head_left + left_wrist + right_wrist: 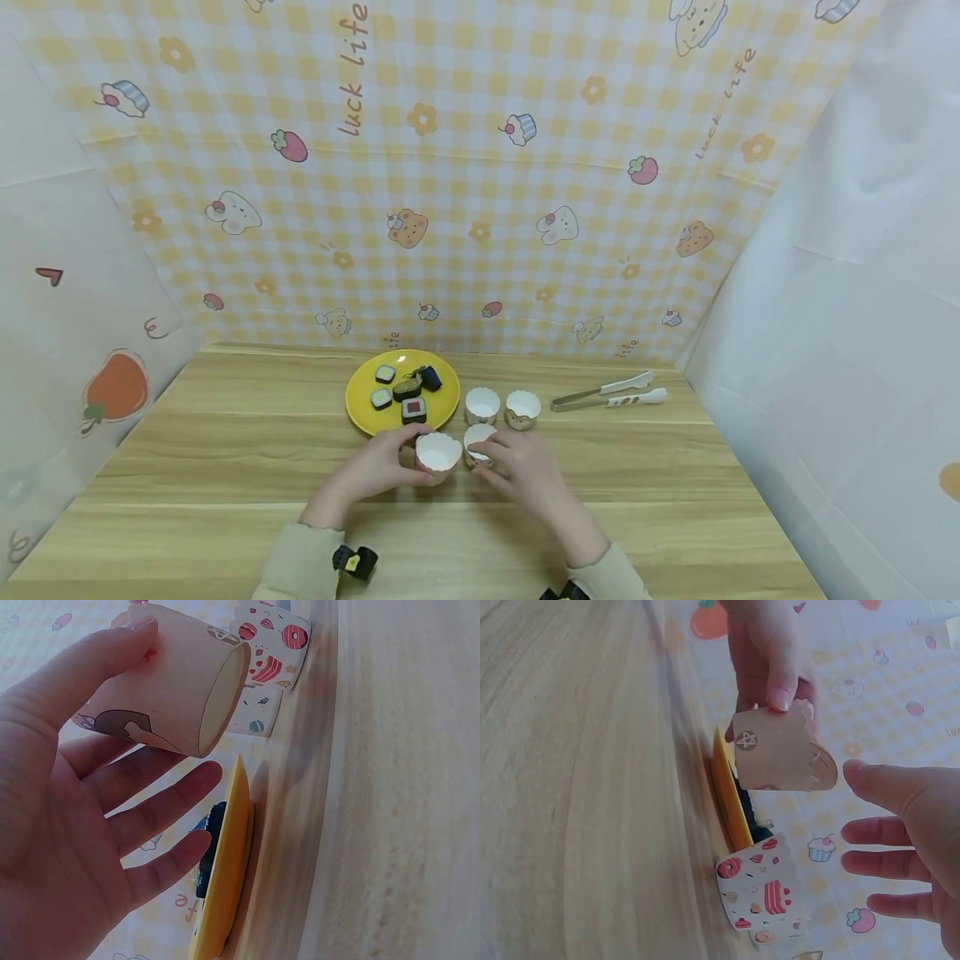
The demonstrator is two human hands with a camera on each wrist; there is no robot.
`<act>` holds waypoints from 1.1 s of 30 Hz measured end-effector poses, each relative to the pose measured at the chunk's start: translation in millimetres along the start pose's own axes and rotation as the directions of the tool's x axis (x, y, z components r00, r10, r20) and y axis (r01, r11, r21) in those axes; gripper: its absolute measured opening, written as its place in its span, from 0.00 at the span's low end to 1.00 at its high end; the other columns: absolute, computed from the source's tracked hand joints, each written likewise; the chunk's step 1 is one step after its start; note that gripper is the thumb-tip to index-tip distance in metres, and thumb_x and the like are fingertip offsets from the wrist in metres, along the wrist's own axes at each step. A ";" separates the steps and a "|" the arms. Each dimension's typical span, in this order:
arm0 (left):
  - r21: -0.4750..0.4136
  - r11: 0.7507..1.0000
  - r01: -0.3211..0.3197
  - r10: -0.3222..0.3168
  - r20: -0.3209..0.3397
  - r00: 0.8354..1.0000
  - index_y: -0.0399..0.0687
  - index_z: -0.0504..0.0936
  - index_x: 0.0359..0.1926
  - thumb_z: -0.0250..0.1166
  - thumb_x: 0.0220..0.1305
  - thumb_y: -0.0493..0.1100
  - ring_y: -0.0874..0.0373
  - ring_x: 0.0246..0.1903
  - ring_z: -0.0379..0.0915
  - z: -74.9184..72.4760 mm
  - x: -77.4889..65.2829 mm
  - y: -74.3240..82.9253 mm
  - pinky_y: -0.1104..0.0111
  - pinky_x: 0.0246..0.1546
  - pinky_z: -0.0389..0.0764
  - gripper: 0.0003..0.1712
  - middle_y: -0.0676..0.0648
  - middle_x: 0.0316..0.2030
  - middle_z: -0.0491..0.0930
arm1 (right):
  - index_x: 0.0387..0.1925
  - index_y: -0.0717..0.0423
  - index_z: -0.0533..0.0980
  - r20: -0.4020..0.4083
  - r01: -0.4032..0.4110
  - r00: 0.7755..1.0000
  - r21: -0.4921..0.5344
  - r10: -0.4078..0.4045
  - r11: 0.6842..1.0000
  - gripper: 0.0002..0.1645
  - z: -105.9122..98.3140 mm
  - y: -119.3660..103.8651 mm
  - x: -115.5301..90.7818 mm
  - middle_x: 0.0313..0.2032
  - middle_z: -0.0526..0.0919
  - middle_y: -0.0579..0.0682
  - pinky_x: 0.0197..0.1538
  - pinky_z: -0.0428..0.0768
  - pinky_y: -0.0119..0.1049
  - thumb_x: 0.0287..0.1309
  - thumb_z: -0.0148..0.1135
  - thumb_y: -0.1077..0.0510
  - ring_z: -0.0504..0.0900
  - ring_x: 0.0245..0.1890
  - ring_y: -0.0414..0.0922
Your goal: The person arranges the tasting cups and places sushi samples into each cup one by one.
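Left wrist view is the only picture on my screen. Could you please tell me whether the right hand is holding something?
Observer: No, the right hand holds nothing.
Operator: Thank you. Does any tool lie on the table?
Observer: Yes, tongs lie to the right of the cups.
Operator: I see the yellow plate only from its side. What is on it?
Observer: Several sushi-like pieces, including one with a red centre.

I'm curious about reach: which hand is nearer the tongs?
Right. The right hand is left of the tongs, nearer the person; the left hand, holding a cup, is farther left.
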State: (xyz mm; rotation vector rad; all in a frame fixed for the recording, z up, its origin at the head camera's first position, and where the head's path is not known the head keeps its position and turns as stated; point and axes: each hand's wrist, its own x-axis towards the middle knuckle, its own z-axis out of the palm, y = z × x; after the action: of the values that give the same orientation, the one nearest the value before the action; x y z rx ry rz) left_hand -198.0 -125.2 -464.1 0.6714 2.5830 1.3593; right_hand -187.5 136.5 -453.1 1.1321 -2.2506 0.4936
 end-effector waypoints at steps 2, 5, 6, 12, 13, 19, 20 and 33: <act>0.001 1.000 -0.003 0.003 0.004 1.000 0.46 0.74 0.59 0.77 0.46 0.55 0.52 0.48 0.72 0.2 0.1 0.0 0.48 0.51 0.72 0.40 0.51 0.46 0.79 | 0.41 0.50 0.83 0.005 0.006 1.000 0.007 -0.006 1.000 0.21 1.2 -0.6 -0.2 0.35 0.82 0.43 0.36 0.78 0.34 0.41 0.77 0.54 0.79 0.33 0.39; -0.006 1.000 -0.010 0.010 0.011 1.000 0.45 0.74 0.59 0.77 0.46 0.55 0.52 0.48 0.72 0.5 0.2 0.1 0.48 0.51 0.72 0.41 0.51 0.46 0.79 | 0.42 0.50 0.82 0.009 0.014 1.000 0.006 -0.014 1.000 0.22 3.3 -1.0 -0.7 0.36 0.82 0.43 0.38 0.79 0.34 0.41 0.76 0.54 0.80 0.35 0.40; -0.008 1.000 -0.012 0.012 0.012 1.000 0.45 0.74 0.59 0.77 0.46 0.55 0.52 0.48 0.72 0.6 0.1 0.2 0.48 0.51 0.72 0.41 0.51 0.46 0.79 | 0.42 0.50 0.82 0.012 0.015 1.000 0.007 -0.015 1.000 0.22 3.9 -1.2 -0.8 0.36 0.82 0.43 0.39 0.79 0.35 0.41 0.76 0.54 0.80 0.35 0.40; -0.016 0.999 -0.030 0.031 0.025 0.999 0.47 0.75 0.58 0.77 0.46 0.55 0.54 0.47 0.73 2.4 -0.4 -0.5 0.50 0.50 0.72 0.39 0.53 0.46 0.79 | 0.43 0.49 0.82 0.021 0.024 0.999 0.003 -0.024 1.000 0.23 5.6 -4.0 -0.6 0.34 0.82 0.42 0.38 0.78 0.33 0.40 0.77 0.55 0.79 0.33 0.39; -0.020 0.999 -0.034 0.034 0.028 0.999 0.47 0.75 0.57 0.77 0.46 0.55 0.54 0.47 0.73 2.8 -0.4 -0.8 0.50 0.50 0.72 0.38 0.53 0.45 0.79 | 0.43 0.49 0.82 0.021 0.027 0.999 0.002 -0.027 1.000 0.23 5.8 -4.4 -0.7 0.34 0.82 0.41 0.37 0.78 0.32 0.40 0.78 0.55 0.79 0.32 0.38; -0.030 0.998 -0.050 0.051 0.036 0.998 0.48 0.75 0.57 0.76 0.47 0.55 0.53 0.47 0.73 4.6 0.1 -1.1 0.50 0.49 0.73 0.37 0.53 0.45 0.79 | 0.42 0.49 0.83 0.017 0.037 0.999 0.000 -0.037 0.999 0.23 8.6 -5.0 -0.9 0.33 0.82 0.41 0.38 0.78 0.33 0.39 0.79 0.55 0.79 0.32 0.38; -0.027 0.998 -0.053 0.054 0.037 0.998 0.48 0.75 0.57 0.76 0.47 0.55 0.53 0.47 0.73 4.7 0.3 -0.8 0.51 0.49 0.73 0.37 0.53 0.45 0.79 | 0.42 0.49 0.83 0.017 0.038 0.999 0.000 -0.038 0.999 0.23 9.1 -5.0 -1.0 0.33 0.82 0.41 0.38 0.78 0.33 0.39 0.79 0.55 0.79 0.32 0.38; -0.005 0.997 -0.074 0.074 0.057 0.996 0.49 0.75 0.59 0.75 0.47 0.57 0.57 0.47 0.74 6.3 1.0 3.5 0.53 0.50 0.74 0.39 0.56 0.46 0.79 | 0.40 0.47 0.84 0.054 0.041 0.998 -0.026 -0.040 0.999 0.17 10.9 -7.7 -2.1 0.33 0.82 0.40 0.39 0.78 0.33 0.44 0.76 0.53 0.78 0.30 0.37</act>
State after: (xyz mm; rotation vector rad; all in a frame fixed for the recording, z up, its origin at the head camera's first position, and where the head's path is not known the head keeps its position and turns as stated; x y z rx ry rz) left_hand -195.7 -118.3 -464.8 0.8013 2.5350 1.3435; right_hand -183.6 127.3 -462.2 1.1876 -2.2685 0.4199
